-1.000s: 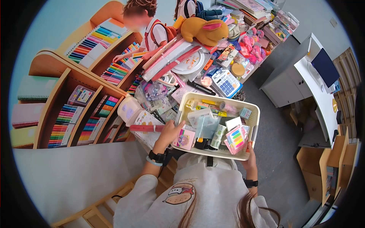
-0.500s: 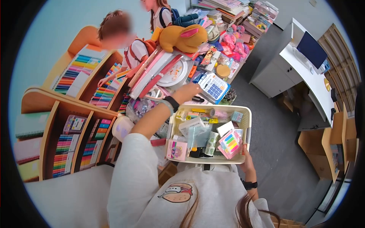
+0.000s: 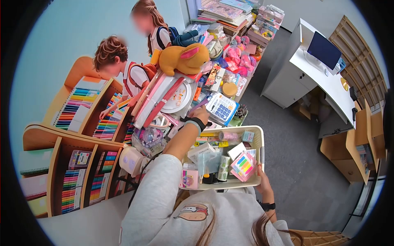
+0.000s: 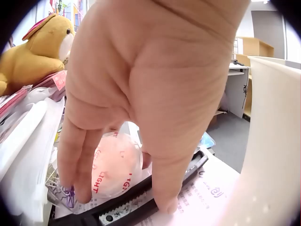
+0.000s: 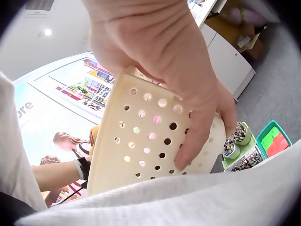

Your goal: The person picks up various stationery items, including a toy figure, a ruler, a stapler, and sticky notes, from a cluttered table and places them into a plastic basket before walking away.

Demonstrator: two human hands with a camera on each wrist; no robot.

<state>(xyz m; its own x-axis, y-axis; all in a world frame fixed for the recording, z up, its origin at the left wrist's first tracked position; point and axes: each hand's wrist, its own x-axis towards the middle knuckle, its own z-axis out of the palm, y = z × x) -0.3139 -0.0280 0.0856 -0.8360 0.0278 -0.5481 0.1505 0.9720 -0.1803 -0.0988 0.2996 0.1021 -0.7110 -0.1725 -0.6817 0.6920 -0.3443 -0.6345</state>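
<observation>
Grey floor (image 3: 283,164) stretches to the right of both hands. Just right of the left hand (image 4: 141,80) lies a calculator (image 3: 222,108); ahead and left is a white plate (image 3: 180,99), with a plush toy (image 3: 182,60) farther on. Nearer the body, the right hand (image 5: 174,70) is clamped on the side of a cream basket (image 3: 257,141) that holds a pink box (image 3: 189,179) and sticky notes (image 3: 243,166), its long axis reaching leftward from that hand. Under the left hand, whose thumb and fingers are spread apart, are a round tub (image 4: 116,165) and a long black tool (image 4: 134,205) slanting past the thumb; whether it is touched, I cannot tell.
</observation>
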